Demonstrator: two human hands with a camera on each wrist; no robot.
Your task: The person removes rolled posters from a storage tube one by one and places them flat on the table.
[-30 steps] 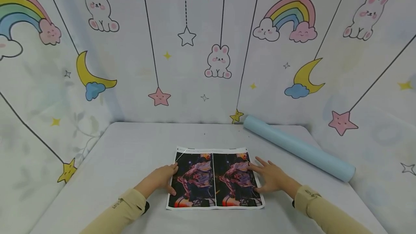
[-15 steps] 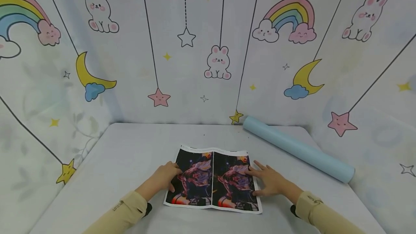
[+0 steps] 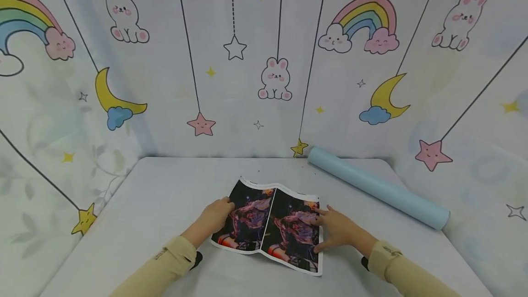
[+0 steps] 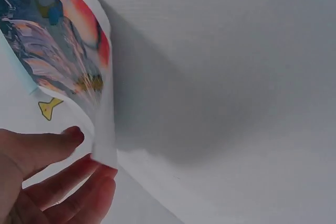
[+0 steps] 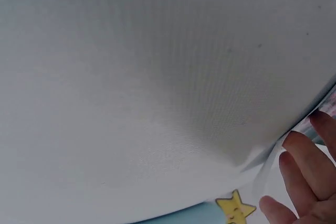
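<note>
A printed sheet [image 3: 247,212] with two matching dark, colourful pictures and a white margin lies in front of me, turned at an angle and bent along its white middle line. Its left half is raised off the table. My left hand [image 3: 214,216] pinches the left edge; in the left wrist view the thumb and fingers [image 4: 68,187] meet at the curling corner of the sheet. My right hand [image 3: 337,228] rests on the right edge with its fingers spread, and the right wrist view shows those fingertips [image 5: 294,140] along the paper's border.
A pale blue roll [image 3: 377,187] lies slantwise at the back right of the white table [image 3: 173,182]. Behind the table hangs a white backdrop [image 3: 235,86] printed with rabbits, stars, moons and rainbows.
The sheet has gone from lying nearly flat and square to turned clockwise, its left half lifted and the middle creased. My left hand has moved up and inward; the right shifted slightly left.
</note>
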